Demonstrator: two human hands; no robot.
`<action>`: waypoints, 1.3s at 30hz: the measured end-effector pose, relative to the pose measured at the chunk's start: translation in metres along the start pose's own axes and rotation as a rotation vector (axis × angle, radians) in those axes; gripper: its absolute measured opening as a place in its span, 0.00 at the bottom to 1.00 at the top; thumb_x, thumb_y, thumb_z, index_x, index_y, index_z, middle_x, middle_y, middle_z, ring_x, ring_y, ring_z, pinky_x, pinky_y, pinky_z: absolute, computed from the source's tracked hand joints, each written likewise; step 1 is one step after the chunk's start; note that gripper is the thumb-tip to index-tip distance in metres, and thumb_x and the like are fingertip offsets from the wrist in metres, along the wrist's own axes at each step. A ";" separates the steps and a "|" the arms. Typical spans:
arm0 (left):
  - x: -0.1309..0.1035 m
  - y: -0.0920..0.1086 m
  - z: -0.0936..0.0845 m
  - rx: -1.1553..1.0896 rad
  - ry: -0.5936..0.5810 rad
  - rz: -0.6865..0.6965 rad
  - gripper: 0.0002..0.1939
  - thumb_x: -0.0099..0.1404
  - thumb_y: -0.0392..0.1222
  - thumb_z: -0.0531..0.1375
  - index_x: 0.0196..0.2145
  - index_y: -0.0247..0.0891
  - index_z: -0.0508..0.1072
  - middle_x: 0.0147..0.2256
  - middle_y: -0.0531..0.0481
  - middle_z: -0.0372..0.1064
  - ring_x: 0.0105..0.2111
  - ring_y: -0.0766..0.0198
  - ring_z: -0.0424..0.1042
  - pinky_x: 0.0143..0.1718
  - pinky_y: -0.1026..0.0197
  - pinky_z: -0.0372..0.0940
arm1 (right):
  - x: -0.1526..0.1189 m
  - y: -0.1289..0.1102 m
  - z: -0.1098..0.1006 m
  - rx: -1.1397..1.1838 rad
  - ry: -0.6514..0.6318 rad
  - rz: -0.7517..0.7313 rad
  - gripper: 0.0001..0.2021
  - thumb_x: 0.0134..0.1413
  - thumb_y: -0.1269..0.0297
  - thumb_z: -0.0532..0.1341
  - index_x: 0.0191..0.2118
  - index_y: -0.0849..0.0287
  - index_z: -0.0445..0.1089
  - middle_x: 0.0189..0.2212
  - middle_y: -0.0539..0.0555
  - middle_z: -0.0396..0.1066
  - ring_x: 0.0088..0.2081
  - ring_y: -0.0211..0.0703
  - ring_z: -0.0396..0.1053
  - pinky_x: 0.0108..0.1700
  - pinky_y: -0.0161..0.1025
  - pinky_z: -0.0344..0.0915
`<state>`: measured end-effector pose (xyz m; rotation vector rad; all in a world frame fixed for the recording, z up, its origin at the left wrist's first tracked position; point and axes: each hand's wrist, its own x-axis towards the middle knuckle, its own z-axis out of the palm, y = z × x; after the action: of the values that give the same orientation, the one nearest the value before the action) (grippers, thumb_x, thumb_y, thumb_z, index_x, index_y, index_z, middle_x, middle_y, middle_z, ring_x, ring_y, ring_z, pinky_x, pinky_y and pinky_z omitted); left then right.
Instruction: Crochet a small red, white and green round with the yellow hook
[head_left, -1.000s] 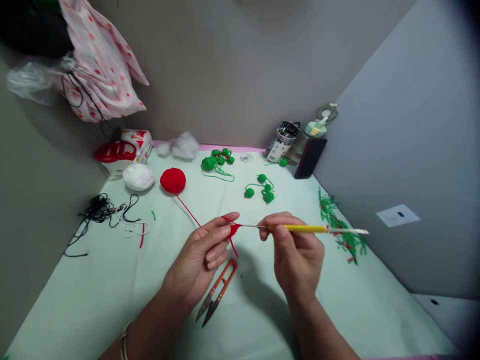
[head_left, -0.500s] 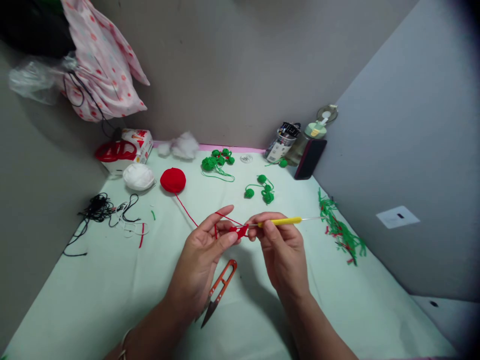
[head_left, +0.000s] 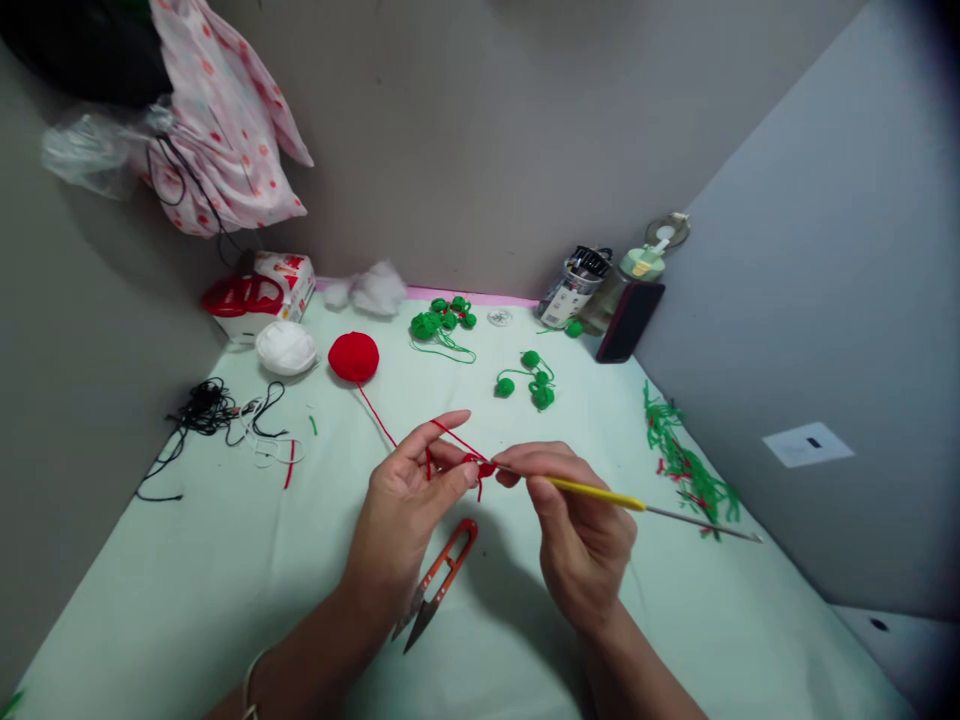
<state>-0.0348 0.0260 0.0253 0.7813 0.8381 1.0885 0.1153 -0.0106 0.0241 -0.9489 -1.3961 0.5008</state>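
Observation:
Between thumb and fingers, my left hand (head_left: 412,495) pinches a small red crochet piece (head_left: 480,467). Red yarn (head_left: 377,415) runs from the red yarn ball (head_left: 354,357) over its raised index finger to the piece. My right hand (head_left: 589,530) grips a yellow-handled crochet hook (head_left: 600,491), whose left tip meets the red piece; its other metal end points down to the right. A short red tail dangles below the piece. Orange thread snips (head_left: 448,570) lie on the cloth beneath my hands, partly behind my left wrist.
Green crocheted balls (head_left: 541,380) and green yarn (head_left: 427,326) lie farther back. At left are a white yarn ball (head_left: 286,348) and tangled black cord (head_left: 206,405). Green and red scraps (head_left: 690,465) line the right edge, near a phone (head_left: 630,320) and a pen tin (head_left: 570,290).
My right hand has tilted the hook so its far end swings down and right. The red piece has turned slightly in my left fingers. The view has shifted slightly.

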 end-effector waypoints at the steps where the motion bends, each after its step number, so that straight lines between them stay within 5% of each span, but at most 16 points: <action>1: 0.000 0.001 0.000 0.027 0.003 0.004 0.21 0.63 0.38 0.71 0.54 0.43 0.79 0.30 0.57 0.74 0.34 0.67 0.72 0.45 0.61 0.66 | -0.001 0.001 -0.001 -0.016 -0.022 -0.009 0.15 0.70 0.77 0.58 0.50 0.52 0.79 0.41 0.53 0.80 0.41 0.43 0.75 0.41 0.42 0.74; 19: -0.001 0.014 0.007 0.202 0.063 -0.008 0.25 0.54 0.36 0.70 0.51 0.38 0.80 0.25 0.60 0.71 0.31 0.66 0.75 0.43 0.62 0.71 | -0.001 0.004 -0.005 -0.049 -0.136 -0.061 0.16 0.68 0.79 0.59 0.51 0.54 0.77 0.41 0.54 0.80 0.44 0.44 0.76 0.43 0.44 0.74; 28: -0.001 0.002 0.006 0.266 0.126 0.130 0.23 0.55 0.35 0.69 0.50 0.42 0.82 0.27 0.60 0.71 0.32 0.67 0.73 0.46 0.63 0.68 | 0.000 0.001 -0.003 -0.124 -0.109 -0.147 0.17 0.66 0.82 0.59 0.52 0.57 0.76 0.40 0.55 0.79 0.42 0.44 0.77 0.43 0.44 0.75; 33: -0.003 0.003 0.007 0.221 0.104 0.059 0.25 0.55 0.34 0.71 0.52 0.41 0.82 0.26 0.59 0.70 0.31 0.68 0.71 0.44 0.65 0.68 | -0.007 0.006 0.000 -0.289 -0.116 -0.212 0.20 0.64 0.83 0.59 0.53 0.54 0.77 0.42 0.56 0.79 0.43 0.44 0.78 0.41 0.42 0.77; 35: -0.005 0.003 0.008 0.082 0.046 -0.014 0.27 0.57 0.36 0.72 0.56 0.40 0.79 0.26 0.59 0.71 0.28 0.70 0.69 0.36 0.68 0.67 | -0.013 0.010 0.001 -0.456 -0.079 -0.279 0.22 0.64 0.82 0.60 0.55 0.51 0.77 0.43 0.55 0.78 0.43 0.44 0.78 0.40 0.41 0.78; 39: -0.005 0.007 0.007 -0.265 -0.111 -0.294 0.30 0.59 0.40 0.74 0.58 0.35 0.77 0.20 0.64 0.61 0.17 0.77 0.48 0.19 0.72 0.52 | -0.018 0.012 0.000 -0.529 -0.061 -0.324 0.24 0.65 0.79 0.63 0.59 0.46 0.77 0.44 0.55 0.78 0.44 0.47 0.78 0.40 0.43 0.77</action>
<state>-0.0329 0.0226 0.0349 0.4742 0.6733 0.8629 0.1151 -0.0179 0.0040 -1.0991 -1.7400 -0.0948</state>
